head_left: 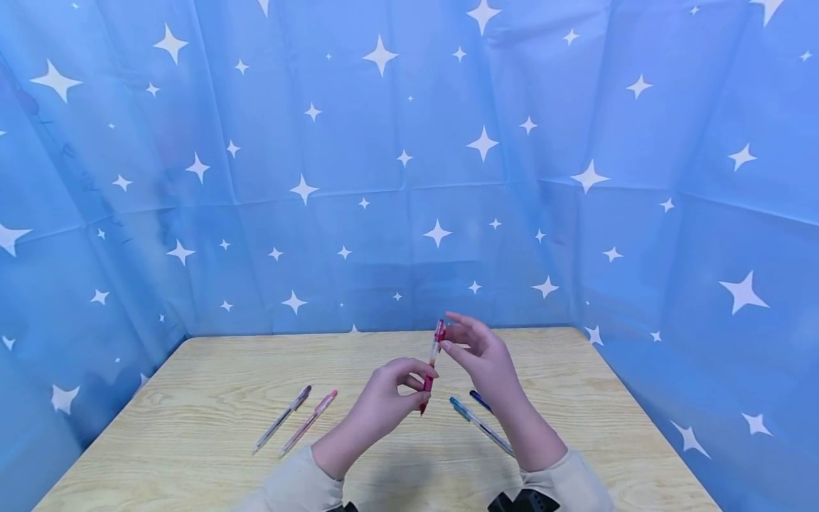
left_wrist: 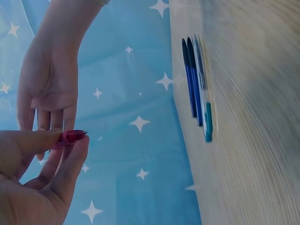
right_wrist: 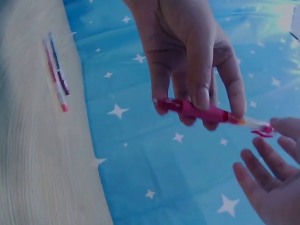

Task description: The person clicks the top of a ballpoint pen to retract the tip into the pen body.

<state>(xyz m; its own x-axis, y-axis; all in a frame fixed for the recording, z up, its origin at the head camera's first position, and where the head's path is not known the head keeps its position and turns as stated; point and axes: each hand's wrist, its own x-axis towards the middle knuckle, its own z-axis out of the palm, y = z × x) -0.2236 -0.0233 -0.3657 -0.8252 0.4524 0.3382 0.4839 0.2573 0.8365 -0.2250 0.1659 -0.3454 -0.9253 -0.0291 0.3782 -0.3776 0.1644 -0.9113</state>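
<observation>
A pink-red clip pen (head_left: pixel 434 355) with a clear upper barrel is held slanted above the table. My left hand (head_left: pixel 390 395) pinches its coloured grip between thumb and fingers; the pen's pointed tip faces down toward me. At the upper, clip end, my right hand (head_left: pixel 483 359) has its thumb and fingers around the pen. In the left wrist view, the tip of the pen (left_wrist: pixel 74 136) pokes out past my left thumb. The right wrist view shows the left hand (right_wrist: pixel 192 61) gripping the pen, with my right thumb (right_wrist: pixel 286 127) against the clip end.
Left on the wooden table (head_left: pixel 256 363) lie a dark-ended clear pen (head_left: pixel 281 419) and a pink pen (head_left: pixel 309 424). To the right are a teal pen (head_left: pixel 480 424) and a blue pen (head_left: pixel 480 400), partly behind my right arm. A blue star-patterned curtain (head_left: pixel 358 249) surrounds the table.
</observation>
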